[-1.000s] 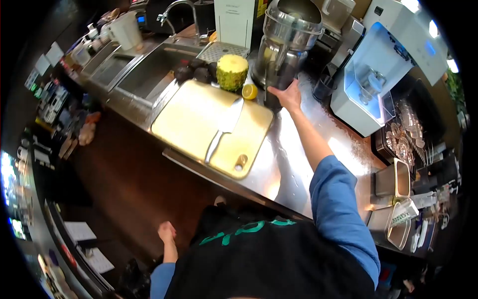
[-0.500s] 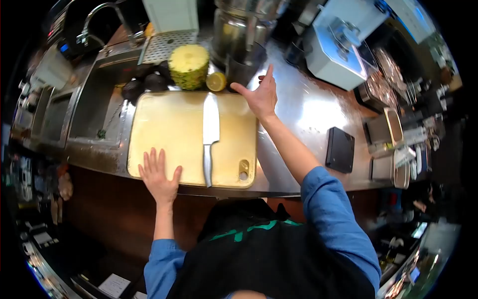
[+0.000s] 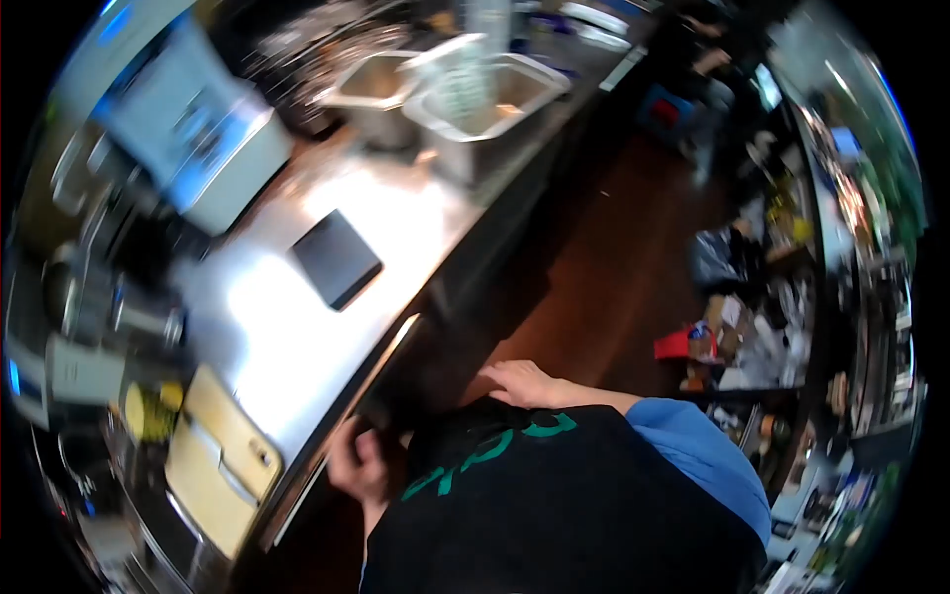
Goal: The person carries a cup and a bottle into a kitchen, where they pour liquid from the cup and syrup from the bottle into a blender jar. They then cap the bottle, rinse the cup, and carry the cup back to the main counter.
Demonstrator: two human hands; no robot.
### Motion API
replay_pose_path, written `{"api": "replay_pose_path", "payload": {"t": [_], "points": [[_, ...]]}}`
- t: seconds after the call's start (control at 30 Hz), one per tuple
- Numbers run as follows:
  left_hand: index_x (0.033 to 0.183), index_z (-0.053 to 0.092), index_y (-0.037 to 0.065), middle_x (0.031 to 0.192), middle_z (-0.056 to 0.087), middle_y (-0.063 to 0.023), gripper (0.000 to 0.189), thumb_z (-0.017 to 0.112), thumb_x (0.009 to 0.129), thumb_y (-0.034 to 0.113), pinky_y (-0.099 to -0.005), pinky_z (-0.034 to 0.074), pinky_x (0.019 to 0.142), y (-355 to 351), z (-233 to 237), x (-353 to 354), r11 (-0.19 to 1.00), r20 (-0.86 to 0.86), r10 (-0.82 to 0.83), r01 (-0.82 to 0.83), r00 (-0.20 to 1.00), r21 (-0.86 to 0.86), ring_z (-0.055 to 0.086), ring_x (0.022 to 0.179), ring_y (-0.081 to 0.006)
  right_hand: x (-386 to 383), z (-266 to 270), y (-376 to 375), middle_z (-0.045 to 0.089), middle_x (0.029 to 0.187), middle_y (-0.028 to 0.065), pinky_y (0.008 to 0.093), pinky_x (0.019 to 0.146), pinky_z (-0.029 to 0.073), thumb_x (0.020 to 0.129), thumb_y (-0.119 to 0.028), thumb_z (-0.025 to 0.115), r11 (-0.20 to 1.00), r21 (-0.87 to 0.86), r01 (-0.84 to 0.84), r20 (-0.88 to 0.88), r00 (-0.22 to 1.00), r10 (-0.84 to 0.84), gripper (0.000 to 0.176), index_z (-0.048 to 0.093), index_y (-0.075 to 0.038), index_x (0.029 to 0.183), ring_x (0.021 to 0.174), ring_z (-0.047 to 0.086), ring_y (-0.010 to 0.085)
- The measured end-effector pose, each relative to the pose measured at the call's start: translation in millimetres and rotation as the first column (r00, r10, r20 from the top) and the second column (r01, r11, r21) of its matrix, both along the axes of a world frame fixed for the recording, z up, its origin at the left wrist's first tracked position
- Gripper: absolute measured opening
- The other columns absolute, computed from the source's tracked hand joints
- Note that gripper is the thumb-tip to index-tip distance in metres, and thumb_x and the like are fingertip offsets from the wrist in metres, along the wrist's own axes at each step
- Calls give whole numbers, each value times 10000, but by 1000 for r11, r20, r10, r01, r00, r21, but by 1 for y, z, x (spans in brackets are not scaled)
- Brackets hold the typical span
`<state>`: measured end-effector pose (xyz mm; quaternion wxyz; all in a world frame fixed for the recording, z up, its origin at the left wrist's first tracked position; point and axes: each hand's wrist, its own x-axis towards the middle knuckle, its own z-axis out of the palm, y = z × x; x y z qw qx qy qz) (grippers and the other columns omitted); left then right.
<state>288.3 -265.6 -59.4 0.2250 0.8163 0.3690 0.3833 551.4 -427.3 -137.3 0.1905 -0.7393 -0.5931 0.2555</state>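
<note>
My left hand (image 3: 358, 462) hangs beside the front edge of the steel counter (image 3: 282, 342), smeared by motion, with its fingers not clear. In front of my apron is my right hand (image 3: 522, 383), fingers stretched out and nothing in it. Off to the left, the cream cutting board (image 3: 203, 495) lies on the counter with a knife (image 3: 237, 483) on top, touched by neither hand. Behind the board stand the cut pineapple (image 3: 146, 414) and a yellow lemon (image 3: 171, 396), both blurred.
A flat black device (image 3: 336, 259) lies on the counter. Beyond it are metal containers (image 3: 465, 144) and a white and blue machine (image 3: 203, 148). To my right runs a brown floor (image 3: 584, 287), with shelves of boxes and bags (image 3: 727, 262) past it.
My view has swung to the right, so the board and pineapple now sit at the far left. My left hand has come off the board; my right hand has left the lemon's side and dropped to my front.
</note>
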Motion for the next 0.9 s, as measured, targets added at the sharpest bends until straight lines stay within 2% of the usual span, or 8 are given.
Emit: {"api": "replay_pose_path", "payload": {"t": [0.1,0.23,0.33,0.4,0.53,0.6,0.67,0.9], "points": [[1207,611,29,1141,653,-162,446,749,823,211,-363,503,879,-42,-93,120,618,-56,-660,499,749,-608,637,1024,-297,41,-64,-106,621,1003,183,480,775,505,829,-167,590,938,-346,-2,194,978,74,279,596,-77,1093,934,618,369],[1343,522,21,1347,550,-128,615,478,974,511,-343,306,1104,-88,-92,210,-121,28,-849,-143,527,-982,460,1293,-226,75,-43,-227,654,1077,161,454,834,501,855,-140,556,935,-297,193,-324,901,-289,375,579,-122,1229,997,637,327],[1358,517,46,1403,496,-120,603,479,974,509,-340,290,1115,-89,-98,256,-15,-5,-938,-53,347,-998,415,1333,-236,75,-85,-281,678,1049,132,428,834,492,883,-143,561,909,-123,399,-538,742,-399,472,511,-150,1352,1000,642,303],[1389,483,55,1427,469,-147,611,480,974,504,-343,291,1119,-103,-61,297,-80,30,-930,-121,366,-989,407,1343,-248,97,-70,-282,661,1139,138,405,885,488,893,-120,534,776,-539,326,-586,516,-624,453,512,-140,1345,1078,622,297],[1376,507,95,1379,493,-204,583,519,951,494,-367,314,1111,-91,-118,358,198,-169,-964,127,204,-972,449,1305,-307,155,-125,-290,660,1134,111,399,903,484,873,-106,519,833,-315,455,-386,740,-550,456,528,-138,1328,1064,620,306],[1318,562,88,1352,507,-229,557,539,934,491,-395,356,1074,-89,-145,411,73,-128,-992,804,-4,-590,485,1256,-349,218,-113,-301,655,1161,104,412,878,489,865,-114,534,783,-421,458,-372,700,-609,447,540,-116,1312,1045,624,313],[1277,583,55,1299,539,-261,552,587,907,464,-407,415,1011,-125,-115,507,505,-449,-862,334,233,-796,518,1210,-370,266,-113,-330,657,1159,134,410,847,507,869,-128,563,705,-430,564,-417,568,-709,410,556,-80,1276,1019,631,338],[1189,619,28,1074,686,-175,465,687,851,340,-369,520,880,-241,-124,840,153,-299,-951,725,-77,-672,667,1005,-290,293,-164,-496,653,790,70,294,455,488,929,-169,546,-399,-680,616,-386,-763,-519,189,631,-46,1045,603,618,169]]}}
